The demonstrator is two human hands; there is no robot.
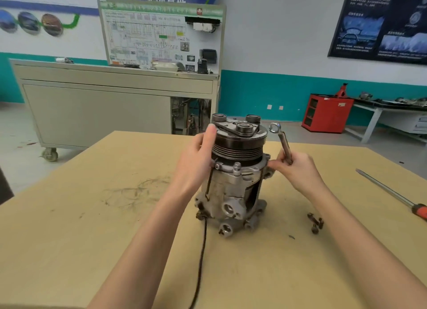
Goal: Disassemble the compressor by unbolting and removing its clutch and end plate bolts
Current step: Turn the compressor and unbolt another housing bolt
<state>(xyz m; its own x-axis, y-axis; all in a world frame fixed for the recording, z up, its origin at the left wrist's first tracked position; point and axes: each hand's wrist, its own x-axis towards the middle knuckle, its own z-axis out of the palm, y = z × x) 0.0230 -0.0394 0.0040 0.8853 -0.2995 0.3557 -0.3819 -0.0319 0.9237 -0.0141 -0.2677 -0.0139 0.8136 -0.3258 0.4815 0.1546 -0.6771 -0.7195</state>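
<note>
While the compressor (233, 193) is standing upright in the middle of the table (92, 239), with its clutch (238, 144) on top, it is looking like a heavy, stiff piece of cast metal. I judge it is not going to bend or break easily, but it may be tipping or turning when a bolt is forced. The grooved side of the clutch is probably slippery for the skin. A good place for holding is therefore the side of the clutch or the grey housing below it, not the thin black cable (201, 258) that is running from the base toward the near edge.

The left hand (196, 161) is doing this: its fingers are lying straight and together, pressing flat against the left side of the clutch. The right hand (298, 170) is gripping a ring wrench (283, 142) by the shaft, with the ring end pointing up just right of the clutch. Its fingertips are reaching toward the right flange of the housing; whether they are touching it I cannot tell.

Some loose bolts (315, 223) are lying near and right of the compressor. A screwdriver (390, 194) with an orange handle is lying well apart at the right. A grey cabinet (97, 114) on wheels is standing far behind the table.
</note>
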